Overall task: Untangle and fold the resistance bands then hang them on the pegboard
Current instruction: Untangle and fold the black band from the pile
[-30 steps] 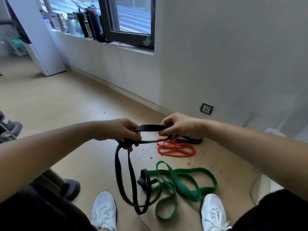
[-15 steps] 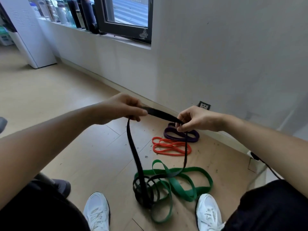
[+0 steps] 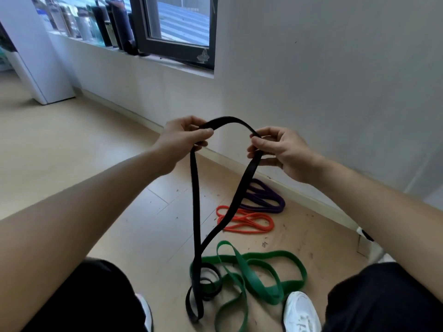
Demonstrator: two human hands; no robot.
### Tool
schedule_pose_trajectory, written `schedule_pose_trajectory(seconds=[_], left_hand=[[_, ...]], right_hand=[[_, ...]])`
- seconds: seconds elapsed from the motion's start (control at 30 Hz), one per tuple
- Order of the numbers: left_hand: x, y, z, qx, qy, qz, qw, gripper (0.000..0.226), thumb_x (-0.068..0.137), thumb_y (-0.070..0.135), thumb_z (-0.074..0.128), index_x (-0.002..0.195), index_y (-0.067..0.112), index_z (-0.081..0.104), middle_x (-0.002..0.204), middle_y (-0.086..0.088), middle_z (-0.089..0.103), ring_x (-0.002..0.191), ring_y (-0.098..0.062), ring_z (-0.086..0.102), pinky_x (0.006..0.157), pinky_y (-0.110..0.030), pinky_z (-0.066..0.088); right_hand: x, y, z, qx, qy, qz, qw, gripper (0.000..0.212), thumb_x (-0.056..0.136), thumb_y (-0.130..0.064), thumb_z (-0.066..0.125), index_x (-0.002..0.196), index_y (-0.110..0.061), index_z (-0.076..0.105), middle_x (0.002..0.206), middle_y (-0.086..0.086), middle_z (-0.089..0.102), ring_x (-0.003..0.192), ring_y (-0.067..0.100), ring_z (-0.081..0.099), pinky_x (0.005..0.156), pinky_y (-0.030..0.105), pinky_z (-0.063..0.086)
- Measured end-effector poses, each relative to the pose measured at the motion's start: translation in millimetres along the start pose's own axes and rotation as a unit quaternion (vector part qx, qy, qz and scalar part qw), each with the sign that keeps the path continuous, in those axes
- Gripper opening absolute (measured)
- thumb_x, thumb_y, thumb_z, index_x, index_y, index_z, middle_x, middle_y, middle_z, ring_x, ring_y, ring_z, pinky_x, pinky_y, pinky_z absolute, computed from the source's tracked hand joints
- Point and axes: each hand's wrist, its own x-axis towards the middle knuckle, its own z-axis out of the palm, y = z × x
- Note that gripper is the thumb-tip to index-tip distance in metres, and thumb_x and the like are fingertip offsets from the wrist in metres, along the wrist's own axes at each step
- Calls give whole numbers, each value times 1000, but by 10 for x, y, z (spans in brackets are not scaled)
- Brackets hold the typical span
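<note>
A long black resistance band [image 3: 196, 212] arches between my two raised hands and hangs down to the floor, where its lower end loops among the green band. My left hand [image 3: 183, 137] pinches the band at the arch's left end; my right hand [image 3: 275, 149] pinches it at the right end. A wide green band [image 3: 254, 279] lies tangled on the floor between my feet. An orange band [image 3: 247, 222] and a purple band [image 3: 263, 200] lie folded near the wall. No pegboard is in view.
My white shoes [image 3: 300, 312] stand either side of the green band. A grey wall [image 3: 311, 92] with a skirting board runs close ahead. Bottles [image 3: 107, 25] line the window sill at the upper left. A white cabinet [image 3: 36, 68] stands far left.
Both hands have risen and lifted the black band higher, so it now arches between them with two long strands hanging. Less of it lies on the floor.
</note>
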Motion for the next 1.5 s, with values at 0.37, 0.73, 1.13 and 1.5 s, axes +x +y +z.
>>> schedule_pose_trajectory(seconds=[0.37, 0.73, 1.13, 1.5], left_hand=[[-123, 268, 101, -24, -54, 38, 998, 28, 88, 13, 74, 113, 3, 67, 91, -8, 74, 85, -24, 72, 77, -39, 61], [-242, 423, 275, -51, -85, 71, 993, 36, 87, 26, 72, 121, 13, 68, 89, -7, 78, 81, -21, 76, 68, -26, 57], [-292, 495, 363, -86, -89, 42, 991, 26, 91, 34, 67, 101, 10, 68, 85, -10, 72, 81, -25, 75, 64, -32, 59], [-209, 576, 228, -252, -57, 55, 965, 21, 83, 32, 69, 94, 14, 64, 84, -6, 68, 83, -20, 71, 72, -32, 59]], right_hand=[[-95, -149, 166, -56, -26, -77, 995, 36, 76, -29, 80, 105, -10, 71, 96, 13, 75, 88, 26, 74, 82, 38, 60], [-116, -245, 279, -100, 10, -173, 980, 49, 82, -25, 79, 128, -10, 67, 98, 14, 76, 72, 22, 75, 66, 28, 58], [-147, -195, 325, -168, -39, -131, 976, 29, 90, -26, 76, 117, -15, 74, 91, 2, 77, 82, 15, 74, 64, 25, 53], [-108, 165, 440, -189, -93, -31, 977, 31, 85, -18, 82, 114, -11, 73, 101, 2, 74, 96, 14, 72, 84, 23, 58]])
